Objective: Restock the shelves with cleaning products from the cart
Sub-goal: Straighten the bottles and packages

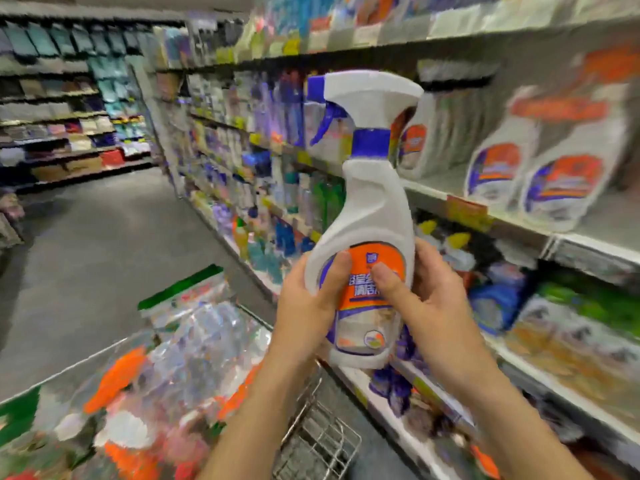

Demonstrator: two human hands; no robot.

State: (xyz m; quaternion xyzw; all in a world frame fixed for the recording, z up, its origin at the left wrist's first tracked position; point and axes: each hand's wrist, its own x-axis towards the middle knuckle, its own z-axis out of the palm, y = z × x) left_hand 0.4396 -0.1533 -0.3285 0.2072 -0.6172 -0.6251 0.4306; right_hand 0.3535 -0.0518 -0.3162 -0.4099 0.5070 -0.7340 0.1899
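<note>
Left grip (311,292) and right grip (440,289) both clamp the lower body of a white plastic trigger-spray bottle with a blue collar and an orange label (367,209), with both thumbs lying across the label.

In the head view the bottle is upright in the air, above the near right corner of a wire metal shopping cart (322,441). It is in front of the shelving on the right and touches no shelf.

On the grey metal shelf (609,220) to the right, at about the height of the bottle's neck, stands a row of white bottles with orange and blue labels (561,188). They look like the same product, though blur hides the detail. Some bare shelf shows near them.

To the near left, the cart holds a heap of clear plastic-wrapped packs with orange and green print (194,341), too smeared to count.

My judgement is that this bottle is lifted out but not yet shelved. It probably belongs with the matching row on the right. With the cart so loaded, most of the restocking appears to remain.
</note>
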